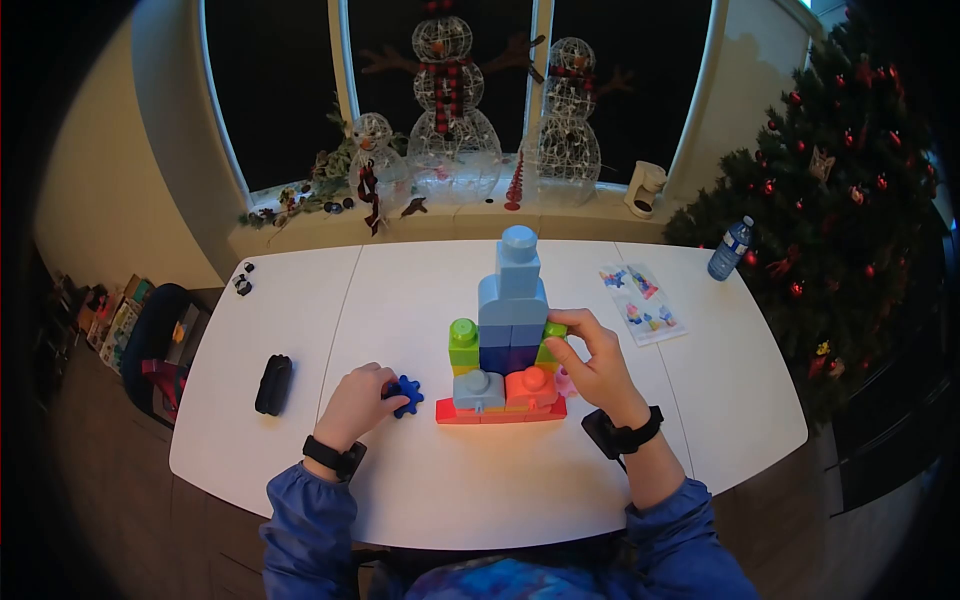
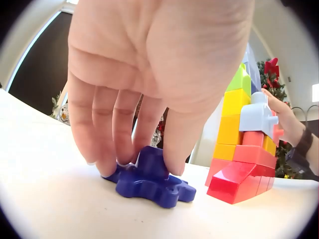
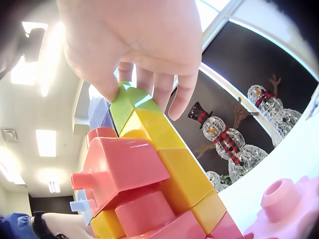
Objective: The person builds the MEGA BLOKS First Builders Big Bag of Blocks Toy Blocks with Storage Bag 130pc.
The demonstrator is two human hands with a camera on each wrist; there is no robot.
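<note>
A tower of toy building blocks (image 1: 512, 335) stands on the white table, light blue at its top, dark blue in the middle and red along the base. Left of it, my left hand (image 1: 355, 402) pinches a dark blue toy gear (image 2: 152, 179), thumb and fingers around its raised peg, with the gear flat at the tabletop. On the tower's right side, my right hand (image 1: 600, 365) grips a green block (image 3: 130, 102) that sits above a yellow one. Grey and coral blocks with side pegs (image 1: 478, 388) face me low on the tower. A pink gear (image 3: 284, 206) lies beside the base, partly hidden by my right hand in the head view.
A black case (image 1: 273, 385) lies on the left of the table (image 1: 400, 500), with small dark items (image 1: 244, 280) at its far left corner. Toward the back right are a printed picture sheet (image 1: 645, 303) and a water bottle (image 1: 731, 250). Wire snowmen (image 1: 455, 150) line the window ledge.
</note>
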